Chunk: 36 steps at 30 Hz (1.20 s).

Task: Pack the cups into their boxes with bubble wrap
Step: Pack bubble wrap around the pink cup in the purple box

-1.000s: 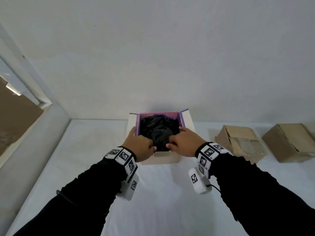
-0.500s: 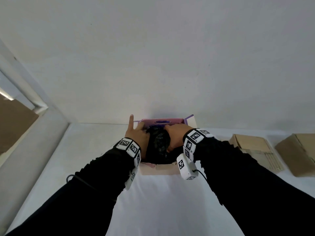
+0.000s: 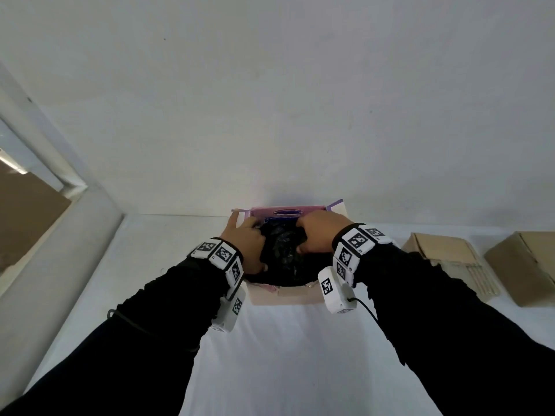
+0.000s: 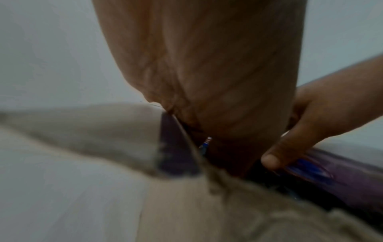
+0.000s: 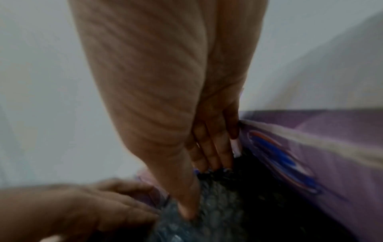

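A beige box (image 3: pixel 282 297) with a purple printed lining (image 3: pixel 288 212) stands open on the white table. A cup bundle in dark bubble wrap (image 3: pixel 282 253) fills its opening. My left hand (image 3: pixel 249 241) curls over the bundle's left side, thumb on the near part, index finger lying along the left flap. My right hand (image 3: pixel 315 235) is on the bundle's right. In the right wrist view its straight fingers (image 5: pixel 209 155) push down between the bubble wrap (image 5: pixel 217 212) and the purple wall (image 5: pixel 331 163), thumb pressing the wrap. The cup itself is hidden.
Two brown cardboard boxes stand at the right, one (image 3: pixel 450 259) beside the other (image 3: pixel 528 265). A white wall rises just behind the open box. A slanted white frame (image 3: pixel 60 235) borders the table (image 3: pixel 285 355) on the left.
Both hands have moved from the box's near edge over the bundle toward its far wall, pushing the wrap lower. The left index finger, raised half a second ago, now lies on the flap.
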Tool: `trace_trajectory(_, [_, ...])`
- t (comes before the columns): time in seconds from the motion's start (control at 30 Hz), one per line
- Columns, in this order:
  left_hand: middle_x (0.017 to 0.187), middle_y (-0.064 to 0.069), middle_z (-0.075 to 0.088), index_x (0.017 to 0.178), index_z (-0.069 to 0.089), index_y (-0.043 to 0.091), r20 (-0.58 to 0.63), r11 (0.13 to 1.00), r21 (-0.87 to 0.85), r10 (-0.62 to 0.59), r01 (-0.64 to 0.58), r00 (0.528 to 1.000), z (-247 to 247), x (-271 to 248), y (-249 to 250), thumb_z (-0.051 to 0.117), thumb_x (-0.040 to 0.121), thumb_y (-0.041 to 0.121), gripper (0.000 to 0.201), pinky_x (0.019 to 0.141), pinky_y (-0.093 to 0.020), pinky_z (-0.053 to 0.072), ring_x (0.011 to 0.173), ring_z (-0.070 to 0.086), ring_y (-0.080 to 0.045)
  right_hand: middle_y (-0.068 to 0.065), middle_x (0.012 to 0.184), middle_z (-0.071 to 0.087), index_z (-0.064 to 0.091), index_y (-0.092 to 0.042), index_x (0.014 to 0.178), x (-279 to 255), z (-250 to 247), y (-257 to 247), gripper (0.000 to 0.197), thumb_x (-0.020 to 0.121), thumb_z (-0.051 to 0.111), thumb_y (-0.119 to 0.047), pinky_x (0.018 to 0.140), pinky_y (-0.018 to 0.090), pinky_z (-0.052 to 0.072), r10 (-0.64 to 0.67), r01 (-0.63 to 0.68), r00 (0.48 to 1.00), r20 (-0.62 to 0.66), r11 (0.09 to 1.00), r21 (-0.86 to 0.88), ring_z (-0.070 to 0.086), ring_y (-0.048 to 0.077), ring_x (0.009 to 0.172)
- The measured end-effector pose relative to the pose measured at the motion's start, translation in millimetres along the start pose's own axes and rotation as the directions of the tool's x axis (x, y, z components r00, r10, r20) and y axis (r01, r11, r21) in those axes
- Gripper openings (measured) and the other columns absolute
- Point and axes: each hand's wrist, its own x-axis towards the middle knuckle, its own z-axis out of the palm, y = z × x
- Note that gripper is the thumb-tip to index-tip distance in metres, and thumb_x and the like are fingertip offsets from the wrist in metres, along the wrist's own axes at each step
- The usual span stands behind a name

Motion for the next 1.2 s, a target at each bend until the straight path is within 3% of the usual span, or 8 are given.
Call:
trace_trajectory(0.17, [0.155, -0.005, 0.026, 0.142, 0.035, 0.029, -0.319, 0.949, -0.194, -0.302, 0.250, 0.898, 13, -25, -8, 0.038, 0.083, 0.071, 0.073, 0.116, -0.052, 0.011, 0.145, 0.011, -0.030, 0.008, 0.117, 0.052, 0.055, -0.017, 0.119, -38, -2, 14, 0.047, 0.079, 0.065, -0.039, 0.081, 0.037, 0.048, 0.197, -0.160, 0.889, -0.414, 0.979, 0.123, 0.051, 0.028, 0.107])
trace_trajectory(0.3, [0.146, -0.015, 0.036, 0.149, 0.012, 0.016, -0.049, 0.633, -0.560, -0.669, 0.534, 0.742, 26, -49, -3, 0.039, 0.074, 0.084, 0.105, 0.098, -0.048, 0.040, 0.128, 0.043, -0.035, 0.015, 0.122, 0.048, 0.042, -0.011, 0.126, -64, 22, 28, 0.057, 0.080, 0.067, -0.033, 0.080, 0.038, 0.044, 0.482, -0.337, 0.779, -0.401, 0.861, 0.381, 0.049, 0.035, 0.109])
trace_trajectory(0.4, [0.121, -0.015, 0.061, 0.139, 0.035, 0.009, 0.108, 0.401, -0.786, -0.661, 0.471, 0.743, 31, -56, -4, 0.052, 0.073, 0.078, 0.097, 0.088, -0.037, 0.048, 0.104, 0.063, -0.032, 0.011, 0.097, 0.062, 0.043, -0.012, 0.123, -73, 32, 31, 0.045, 0.084, 0.065, -0.020, 0.071, 0.030, 0.042, 0.522, -0.229, 0.804, -0.286, 0.715, 0.661, 0.061, 0.032, 0.092])
trace_trajectory(0.63, [0.089, -0.007, 0.066, 0.114, 0.059, 0.020, -0.176, 0.715, -0.627, -0.517, 0.309, 0.838, -3, -73, 25, 0.054, 0.085, 0.027, 0.030, 0.065, -0.031, 0.042, 0.086, 0.061, -0.029, 0.004, 0.061, 0.059, 0.049, -0.023, 0.107, -101, 27, 11, 0.040, 0.073, 0.067, -0.011, 0.057, 0.029, 0.046, 0.399, -0.103, 0.833, -0.383, 0.792, 0.602, 0.062, 0.025, 0.061])
trace_trajectory(0.9, [0.113, 0.000, 0.050, 0.118, 0.054, 0.034, -0.240, 0.865, -0.426, -0.391, 0.265, 0.889, 13, -99, 56, 0.028, 0.093, 0.062, 0.045, 0.069, -0.033, 0.050, 0.100, 0.054, -0.022, 0.006, 0.094, 0.065, 0.066, -0.019, 0.100, -100, 47, -4, 0.022, 0.096, 0.047, -0.028, 0.073, 0.034, 0.048, 0.322, -0.183, 0.871, -0.371, 0.914, 0.362, 0.060, 0.027, 0.087])
trace_trajectory(1.0, [0.133, 0.000, 0.048, 0.139, 0.039, 0.033, -0.186, 0.857, -0.440, -0.379, 0.268, 0.906, 27, -100, 54, 0.036, 0.098, 0.031, 0.040, 0.071, -0.035, 0.049, 0.106, 0.053, -0.025, 0.007, 0.103, 0.055, 0.061, -0.019, 0.100, -89, 59, 8, 0.013, 0.090, 0.056, -0.026, 0.079, 0.038, 0.049, 0.404, -0.165, 0.806, -0.432, 0.855, 0.492, 0.056, 0.028, 0.098])
trace_trajectory(1.07, [0.114, -0.002, 0.060, 0.135, 0.044, 0.030, -0.152, 0.874, -0.419, -0.334, 0.245, 0.930, 27, -100, 57, 0.037, 0.096, 0.019, 0.041, 0.064, -0.032, 0.043, 0.095, 0.060, -0.026, 0.009, 0.114, 0.051, 0.055, -0.018, 0.109, -86, 66, 19, 0.031, 0.084, 0.065, -0.034, 0.085, 0.039, 0.047, 0.481, -0.173, 0.779, -0.403, 0.782, 0.599, 0.052, 0.027, 0.107])
trace_trajectory(1.2, [0.094, -0.006, 0.066, 0.126, 0.052, 0.034, -0.111, 0.893, -0.375, -0.310, 0.249, 0.944, 19, -103, 52, 0.038, 0.091, 0.016, 0.041, 0.060, -0.032, 0.040, 0.086, 0.062, -0.029, 0.013, 0.132, 0.051, 0.048, -0.009, 0.131, -68, 69, 33, 0.053, 0.089, 0.061, -0.038, 0.101, 0.041, 0.040, 0.464, -0.229, 0.878, -0.117, 0.622, 0.749, 0.050, 0.030, 0.120])
